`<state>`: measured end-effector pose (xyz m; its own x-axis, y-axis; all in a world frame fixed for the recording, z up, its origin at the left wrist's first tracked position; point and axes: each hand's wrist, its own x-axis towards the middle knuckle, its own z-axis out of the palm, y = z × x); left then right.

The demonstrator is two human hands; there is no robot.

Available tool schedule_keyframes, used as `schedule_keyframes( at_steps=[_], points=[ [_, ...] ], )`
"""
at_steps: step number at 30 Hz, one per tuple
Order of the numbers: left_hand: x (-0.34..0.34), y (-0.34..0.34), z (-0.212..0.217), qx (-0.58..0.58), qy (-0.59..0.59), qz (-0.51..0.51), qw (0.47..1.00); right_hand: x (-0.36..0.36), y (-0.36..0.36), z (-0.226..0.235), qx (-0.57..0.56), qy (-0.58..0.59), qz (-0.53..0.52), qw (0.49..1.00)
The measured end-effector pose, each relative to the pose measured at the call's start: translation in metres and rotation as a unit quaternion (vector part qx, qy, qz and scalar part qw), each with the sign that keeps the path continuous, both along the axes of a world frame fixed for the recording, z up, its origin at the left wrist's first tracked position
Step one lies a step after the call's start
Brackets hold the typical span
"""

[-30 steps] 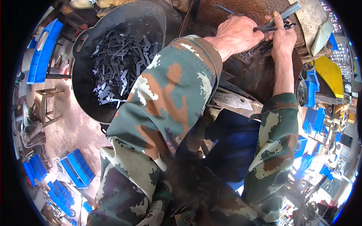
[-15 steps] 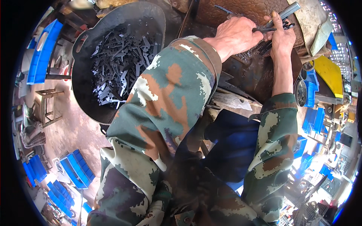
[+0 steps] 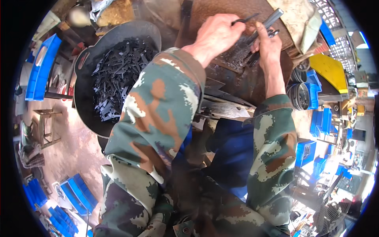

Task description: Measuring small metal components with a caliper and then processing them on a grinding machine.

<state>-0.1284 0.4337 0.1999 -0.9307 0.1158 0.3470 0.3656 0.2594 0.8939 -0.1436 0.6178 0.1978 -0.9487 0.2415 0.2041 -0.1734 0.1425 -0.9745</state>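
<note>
Over the last second very little has shifted: the left hand (image 3: 215, 35) has drawn a touch closer to the right hand (image 3: 270, 43), and both still sit over the same dark, greasy patch of the tabletop (image 3: 237, 85), just beyond the big black pan (image 3: 85, 85) that stands to the left of them. The left hand is closed around a thin dark metal piece (image 3: 244, 19), pinched between fingers and thumb so that its end pokes out toward the right hand. The right hand is wrapped around a flat grey metal bar (image 3: 272, 20) that slants up and away from the pan, and a second small dark looped part (image 3: 272, 33) shows at its fingers; whether that is a separate piece or part of the same tool I cannot tell from here. The two pieces now nearly meet, where a second ago there was a slightly wider gap between them, so to my eye the person is bringing one part to the other, fitting or sorting them by hand. The pan's heap of dark metal strips (image 3: 116, 77) looks just as it did, undisturbed. Past the right hand, on the far side from the pan, a yellow sheet (image 3: 329, 71) and stacked blue bins (image 3: 319, 118) stand well apart from the work.
</note>
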Motion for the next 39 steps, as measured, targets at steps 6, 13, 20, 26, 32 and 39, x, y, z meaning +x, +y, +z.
schedule_keyframes(
  at_steps=[6,13,20,26,32,39],
  points=[
    [0.008,-0.023,0.012,-0.062,-0.035,0.016,0.997,0.08,-0.002,0.023,0.007,-0.14,0.075,0.987],
    [0.011,-0.016,0.014,-0.101,-0.039,-0.027,0.994,0.156,0.013,-0.006,0.252,0.039,0.227,0.94],
    [0.008,-0.017,-0.006,-0.229,-0.057,-0.062,0.97,0.192,0.001,-0.015,0.489,0.053,0.268,0.828],
    [0.002,-0.023,-0.031,-0.305,-0.058,-0.093,0.946,0.177,0.016,-0.013,0.45,0.04,0.302,0.84],
    [-0.009,-0.021,-0.045,-0.311,-0.106,-0.177,0.928,0.161,0.028,0.04,0.048,-0.206,0.079,0.974],
    [-0.017,-0.014,-0.07,-0.299,-0.083,-0.165,0.936,0.134,0.045,0.025,-0.285,-0.084,0.008,0.955]
  ],
)
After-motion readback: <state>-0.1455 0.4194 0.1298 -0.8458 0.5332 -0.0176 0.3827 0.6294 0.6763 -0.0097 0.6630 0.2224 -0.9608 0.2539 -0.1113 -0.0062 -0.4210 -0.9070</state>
